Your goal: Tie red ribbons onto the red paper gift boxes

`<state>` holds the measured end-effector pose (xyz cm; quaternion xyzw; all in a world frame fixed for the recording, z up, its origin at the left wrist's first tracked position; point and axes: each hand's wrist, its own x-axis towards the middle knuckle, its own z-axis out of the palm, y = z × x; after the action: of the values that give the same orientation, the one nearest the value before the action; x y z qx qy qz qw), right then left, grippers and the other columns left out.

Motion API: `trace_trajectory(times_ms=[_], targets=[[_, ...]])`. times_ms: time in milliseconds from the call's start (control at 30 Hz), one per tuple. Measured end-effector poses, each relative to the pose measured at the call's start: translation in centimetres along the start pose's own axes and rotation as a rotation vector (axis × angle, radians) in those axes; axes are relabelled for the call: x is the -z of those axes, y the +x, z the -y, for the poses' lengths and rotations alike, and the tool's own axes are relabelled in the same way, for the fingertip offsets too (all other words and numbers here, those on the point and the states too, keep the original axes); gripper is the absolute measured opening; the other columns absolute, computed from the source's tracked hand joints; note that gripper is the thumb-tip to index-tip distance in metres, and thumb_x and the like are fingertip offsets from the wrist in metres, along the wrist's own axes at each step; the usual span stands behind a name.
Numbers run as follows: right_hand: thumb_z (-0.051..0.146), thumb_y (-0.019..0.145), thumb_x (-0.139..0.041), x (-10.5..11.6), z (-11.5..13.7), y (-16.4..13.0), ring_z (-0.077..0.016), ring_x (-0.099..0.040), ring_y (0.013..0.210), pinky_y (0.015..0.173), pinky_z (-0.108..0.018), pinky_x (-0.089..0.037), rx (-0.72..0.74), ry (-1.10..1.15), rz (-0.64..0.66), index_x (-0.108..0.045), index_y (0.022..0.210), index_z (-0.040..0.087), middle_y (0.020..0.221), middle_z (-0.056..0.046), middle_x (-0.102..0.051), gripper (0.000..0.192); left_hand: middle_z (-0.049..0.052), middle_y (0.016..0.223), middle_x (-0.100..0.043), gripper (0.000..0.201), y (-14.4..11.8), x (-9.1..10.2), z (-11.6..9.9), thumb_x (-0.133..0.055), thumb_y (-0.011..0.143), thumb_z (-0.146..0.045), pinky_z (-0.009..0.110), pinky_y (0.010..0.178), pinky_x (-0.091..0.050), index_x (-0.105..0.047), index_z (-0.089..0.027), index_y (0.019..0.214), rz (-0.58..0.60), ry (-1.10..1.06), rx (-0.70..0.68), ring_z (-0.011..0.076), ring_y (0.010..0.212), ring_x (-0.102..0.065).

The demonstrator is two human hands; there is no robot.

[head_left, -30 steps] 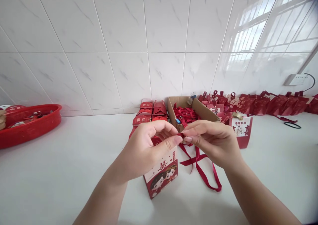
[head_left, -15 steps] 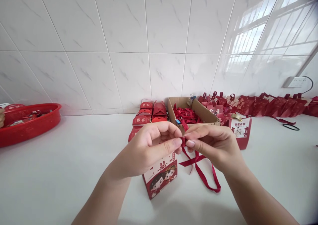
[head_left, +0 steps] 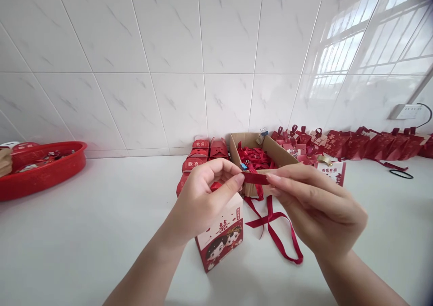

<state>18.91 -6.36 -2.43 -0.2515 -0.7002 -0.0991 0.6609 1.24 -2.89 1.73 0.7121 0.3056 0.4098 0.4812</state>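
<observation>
Between my two hands a short stretch of dark red ribbon (head_left: pixel 255 179) is held level. My left hand (head_left: pixel 211 193) pinches its left end between thumb and fingers. The right end is pinched by my right hand (head_left: pixel 314 207). Just below and behind my left hand stands a red and white gift box (head_left: pixel 222 240) printed with two cartoon figures; its top is partly hidden by the hand. Another length of red ribbon (head_left: pixel 275 240) lies looped on the white table beside the box.
An open cardboard box (head_left: pixel 248 139) full of red ribbons stands at the wall. Left of it are stacked red boxes (head_left: pixel 199 153). Several finished-looking red boxes (head_left: pixel 358 146) with ribbon loops line the right side. A red basin (head_left: pixel 67 166) with small items sits far left.
My right hand has moved right, away from my left, so the ribbon between them now stretches out straight. The view has shifted slightly.
</observation>
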Motion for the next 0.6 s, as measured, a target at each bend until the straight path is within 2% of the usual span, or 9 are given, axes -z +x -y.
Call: trace_trajectory(times_ms=[67,200,600], targets=[[-0.003,0.075,-0.065,-0.21,0.21,-0.13,-0.0164,-0.065,0.077,0.059,-0.029,-0.056,-0.067,0.040,0.041,-0.068,0.111,0.025,0.091,-0.004,-0.070,0.045,-0.001,0.074,-0.056,0.015,-0.01,-0.15,-0.07,-0.061,0.085,-0.030,0.019,0.057,-0.042,-0.058,-0.016,0.079,0.000,-0.005,-0.025,0.0078,0.064,-0.050],[0.002,0.077,-0.066,-0.71,0.14,-0.11,-0.0173,-0.066,0.074,0.062,-0.031,-0.057,-0.181,0.066,0.080,-0.068,0.095,0.021,0.085,-0.005,-0.071,0.026,-0.001,0.072,-0.054,0.015,-0.17,-0.29,-0.33,-0.060,0.086,-0.030,0.018,0.055,-0.041,-0.058,-0.016,0.080,0.023,-0.053,-0.003,0.0078,0.063,-0.048],[0.003,0.080,-0.063,-0.85,0.29,0.34,-0.0160,-0.065,0.071,0.066,-0.032,-0.056,-0.109,0.117,0.139,-0.065,0.091,0.019,0.078,-0.003,-0.068,0.020,0.000,0.072,-0.056,0.015,-0.24,-0.08,-0.30,-0.059,0.085,-0.031,0.021,0.059,-0.042,-0.060,-0.017,0.080,0.055,-0.045,0.008,0.0105,0.067,-0.050]])
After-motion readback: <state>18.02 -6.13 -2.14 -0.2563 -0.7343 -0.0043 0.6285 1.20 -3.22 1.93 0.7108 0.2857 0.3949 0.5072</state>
